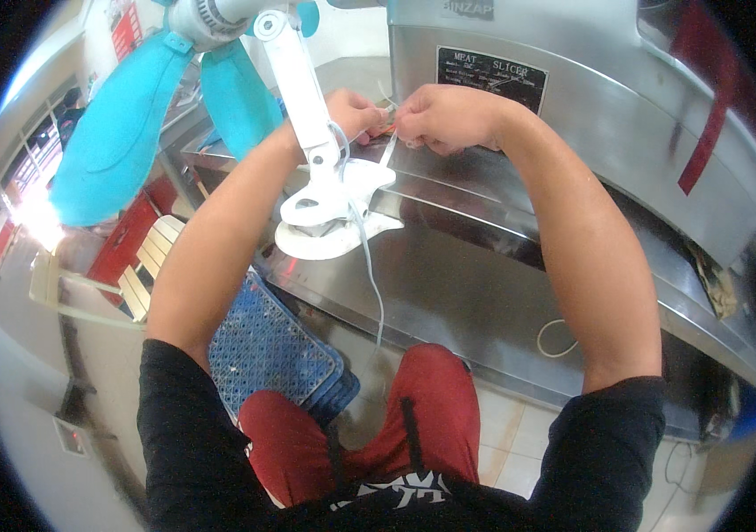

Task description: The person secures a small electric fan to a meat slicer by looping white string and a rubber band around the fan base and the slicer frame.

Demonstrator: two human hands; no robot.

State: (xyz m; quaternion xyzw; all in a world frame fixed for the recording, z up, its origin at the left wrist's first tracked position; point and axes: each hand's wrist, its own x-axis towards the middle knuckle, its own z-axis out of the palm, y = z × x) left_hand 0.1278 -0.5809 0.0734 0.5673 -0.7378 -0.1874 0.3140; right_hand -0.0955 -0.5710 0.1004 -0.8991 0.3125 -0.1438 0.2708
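Pinching white strip [389,149] with right hand [449,117] at upper centre of frame; cannot tell grip of left hand [353,113], just beside.

We note sheet metal throughout the workstation: the machine housing [573,146] looks smooth with a dull satin sheen, whereas the bench [449,288] is glossier, throwing streaky reflections. The dark nameplate [475,87] appears smooth; its material we cannot confirm. We record the jointed stand [302,84] as smooth white plastic, slightly glossy, and its cable [369,275] as plastic-sheathed. The thin white strip [388,152] looks smooth; plastic or paper, we cannot tell. Teal fan blades [121,129]: matt plastic. Blue mats [280,341]: rough, patterned plastic. Red trousers [435,390] and black shirt [599,452]: matt cloth. Floor tiles [528,426]: smooth, pale.
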